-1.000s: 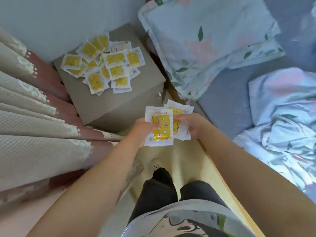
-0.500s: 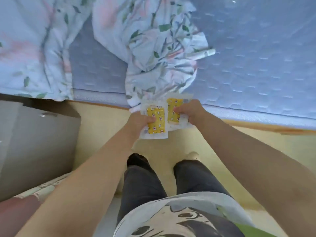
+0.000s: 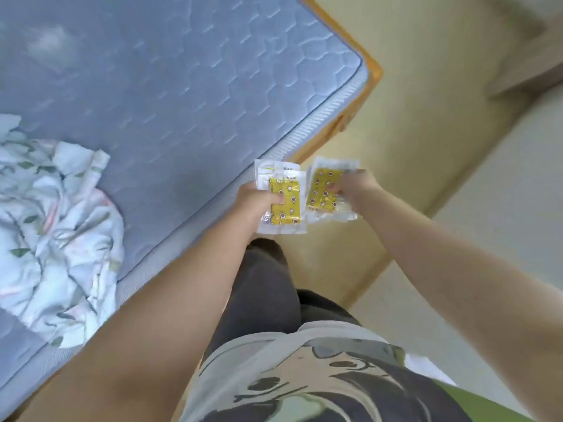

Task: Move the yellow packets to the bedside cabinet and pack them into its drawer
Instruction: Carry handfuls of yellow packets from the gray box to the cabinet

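Clear-wrapped yellow packets (image 3: 285,205) are held in two bunches.

At frame centre, left hand (image 3: 254,205) and right hand (image 3: 355,185) each grip yellow packets (image 3: 285,205); mattress (image 3: 170,95) upper left.

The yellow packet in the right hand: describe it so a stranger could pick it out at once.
Find the blue quilted mattress and follow its edge to the person's two hands. The right hand pinches a yellow packet over the floor. Unlike the upright packet in the left hand, it tilts rightward.
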